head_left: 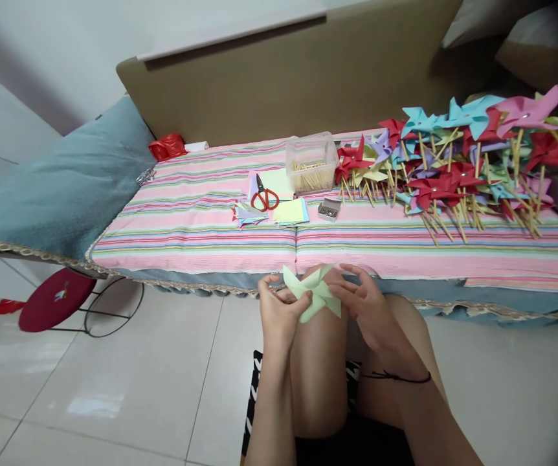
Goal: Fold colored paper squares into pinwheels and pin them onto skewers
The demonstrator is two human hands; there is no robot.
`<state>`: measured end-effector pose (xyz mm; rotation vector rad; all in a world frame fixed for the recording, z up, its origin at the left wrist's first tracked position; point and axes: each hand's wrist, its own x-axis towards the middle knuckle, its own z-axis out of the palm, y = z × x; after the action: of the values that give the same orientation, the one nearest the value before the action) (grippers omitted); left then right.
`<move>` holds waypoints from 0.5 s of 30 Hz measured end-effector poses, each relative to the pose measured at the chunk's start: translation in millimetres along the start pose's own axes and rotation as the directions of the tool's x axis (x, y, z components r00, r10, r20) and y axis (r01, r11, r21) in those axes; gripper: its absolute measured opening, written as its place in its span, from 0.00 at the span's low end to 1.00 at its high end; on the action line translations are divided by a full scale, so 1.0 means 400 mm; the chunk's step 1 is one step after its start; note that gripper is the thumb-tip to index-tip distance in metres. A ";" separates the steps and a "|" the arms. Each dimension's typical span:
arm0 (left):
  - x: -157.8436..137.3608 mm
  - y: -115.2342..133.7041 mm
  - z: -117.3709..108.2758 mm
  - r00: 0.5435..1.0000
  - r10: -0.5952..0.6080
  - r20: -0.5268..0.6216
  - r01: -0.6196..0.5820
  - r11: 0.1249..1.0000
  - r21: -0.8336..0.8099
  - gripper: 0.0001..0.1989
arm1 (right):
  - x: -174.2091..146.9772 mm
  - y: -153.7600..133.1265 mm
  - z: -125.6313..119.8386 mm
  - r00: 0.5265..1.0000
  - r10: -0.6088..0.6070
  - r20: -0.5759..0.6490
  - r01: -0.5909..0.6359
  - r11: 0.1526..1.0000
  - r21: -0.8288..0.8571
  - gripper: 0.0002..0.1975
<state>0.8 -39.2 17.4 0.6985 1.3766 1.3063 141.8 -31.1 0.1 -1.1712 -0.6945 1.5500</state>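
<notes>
Along the bench, a pink striped cover (186,241) is spread, and by its right end stick-mounted pinwheels (437,189) are heaped. Beside them a clear plastic box (314,186) is placed, sticks held inside. Over the knees, the left hand (278,318) is closed, thumb pressed near the centre of a pale green paper pinwheel (316,279); by the right hand (370,312) one vane is touched, though whether it is pinched cannot be told. Red-handled scissors (260,195) are laid on paper. Pins are kept in a small grey box (328,217).

A thin dark cord bracelet (390,375) circles the right wrist (402,360).
</notes>
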 end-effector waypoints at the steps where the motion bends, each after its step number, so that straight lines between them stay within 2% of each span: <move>1: 0.007 -0.002 -0.003 1.000 0.004 -0.028 -0.004 1.000 -0.003 0.30 | 0.015 0.002 -0.015 0.999 -0.036 -0.010 0.035 0.999 -0.039 0.28; 3: 0.020 -0.007 -0.010 0.997 0.007 -0.073 -0.007 1.000 -0.003 0.30 | 0.065 0.002 -0.052 0.983 -0.180 -0.038 0.168 0.963 -0.209 0.21; 4: 0.027 -0.009 -0.014 0.996 0.004 -0.090 -0.005 1.000 -0.004 0.31 | 0.100 -0.002 -0.070 0.960 -0.276 -0.039 0.247 0.907 -0.341 0.18; 5: 0.033 -0.012 -0.019 0.995 0.000 -0.102 -0.001 1.000 -0.010 0.31 | 0.141 -0.010 -0.086 0.919 -0.394 -0.028 0.328 0.801 -0.501 0.16; 6: 0.038 -0.014 -0.023 0.994 -0.010 -0.111 0.007 1.000 -0.020 0.31 | 0.186 -0.023 -0.100 0.888 -0.459 -0.032 0.362 0.739 -0.568 0.15; 9: 0.054 -0.019 -0.031 0.992 -0.063 -0.109 0.056 0.996 -0.071 0.32 | 0.335 -0.081 -0.115 0.813 -0.582 0.006 0.427 0.590 -0.685 0.09; 12: 0.071 -0.024 -0.032 0.989 -0.111 -0.101 0.101 0.990 -0.098 0.32 | 0.472 -0.134 -0.101 0.756 -0.644 0.120 0.482 0.423 -0.767 0.03; 13: 0.077 -0.026 -0.031 0.987 -0.119 -0.104 0.109 0.989 -0.100 0.32 | 0.511 -0.144 -0.093 0.739 -0.645 0.195 0.494 0.321 -0.808 0.03; 15: 0.090 -0.029 -0.025 0.985 -0.125 -0.118 0.113 0.989 -0.099 0.31 | 0.577 -0.152 -0.079 0.710 -0.584 0.394 0.491 0.009 -0.871 0.06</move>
<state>-15.2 -12.2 -5.8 0.4714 1.4256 1.3270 194.6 201.3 -34.9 -1.4796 -1.9662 0.1888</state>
